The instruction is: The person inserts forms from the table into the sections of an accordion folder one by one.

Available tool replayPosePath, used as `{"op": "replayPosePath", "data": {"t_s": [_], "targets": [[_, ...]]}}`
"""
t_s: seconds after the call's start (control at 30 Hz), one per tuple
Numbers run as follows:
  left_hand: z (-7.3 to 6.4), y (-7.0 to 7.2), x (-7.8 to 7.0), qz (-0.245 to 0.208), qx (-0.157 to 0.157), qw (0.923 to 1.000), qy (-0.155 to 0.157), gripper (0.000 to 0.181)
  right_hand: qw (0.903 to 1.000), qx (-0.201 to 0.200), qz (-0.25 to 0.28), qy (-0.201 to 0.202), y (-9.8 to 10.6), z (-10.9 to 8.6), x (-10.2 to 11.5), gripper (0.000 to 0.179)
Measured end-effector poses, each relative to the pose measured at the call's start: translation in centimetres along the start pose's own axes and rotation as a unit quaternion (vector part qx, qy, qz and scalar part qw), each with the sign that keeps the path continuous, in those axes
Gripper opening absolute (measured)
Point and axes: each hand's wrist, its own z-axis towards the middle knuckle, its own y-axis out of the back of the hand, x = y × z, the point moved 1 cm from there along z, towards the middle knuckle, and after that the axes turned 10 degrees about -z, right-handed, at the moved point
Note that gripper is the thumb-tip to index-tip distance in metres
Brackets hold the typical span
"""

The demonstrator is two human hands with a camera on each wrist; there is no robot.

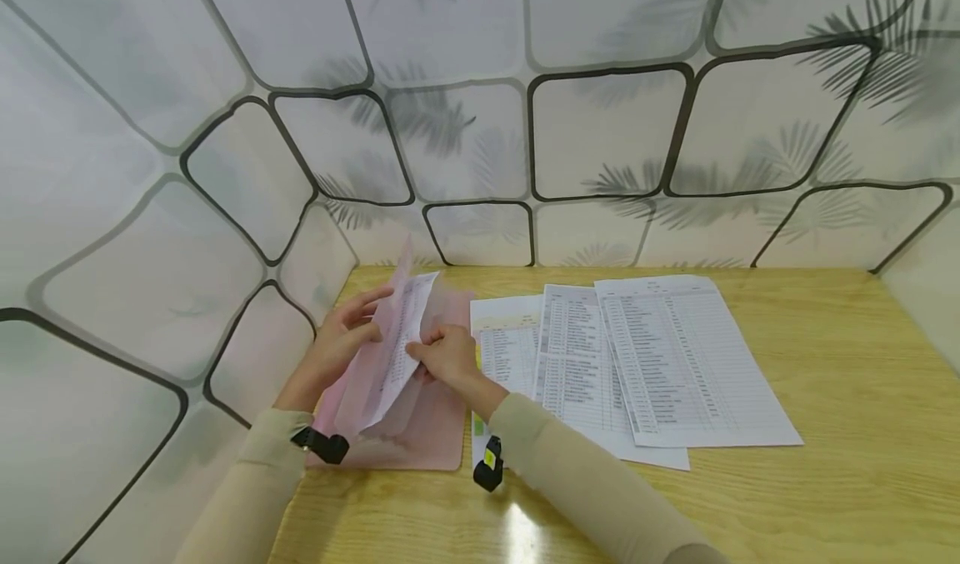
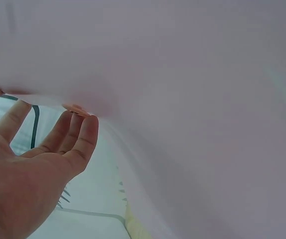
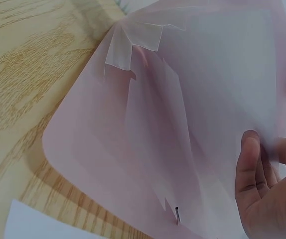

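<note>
A pink plastic file folder (image 1: 446,451) lies opened at the left of the table, its cover raised. My left hand (image 1: 341,339) holds that raised cover by its outer edge; in the left wrist view the pale plastic fills most of the picture above the hand (image 2: 38,174). With thumb and fingers, my right hand (image 1: 450,356) pinches the edge of a printed sheet (image 1: 405,331) standing tilted inside the folder. The right wrist view shows the fingers (image 3: 250,169) at a translucent pocket, beside pleated clear dividers (image 3: 145,37).
Right of the folder, overlapping printed sheets (image 1: 690,356) lie on the wooden table (image 1: 847,431). The lowest sheet (image 1: 506,356) has coloured marks along its left edge and sits close to the folder. Patterned walls (image 1: 607,131) border the table at the back and left.
</note>
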Motion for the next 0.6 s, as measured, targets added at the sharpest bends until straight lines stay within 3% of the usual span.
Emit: {"op": "replayPosePath", "data": {"t_s": [0.37,0.6], "targets": [[0.0,0.0,0.1,-0.008,0.0,1.0,0.002,0.063,0.9999,0.008,-0.008,-0.013,0.1,0.0,-0.1,0.018],[0.1,-0.1,0.3,-0.007,0.003,1.0,0.005,0.062,0.9986,0.048,0.007,-0.02,1.3,-0.8,-0.2,0.018]]}}
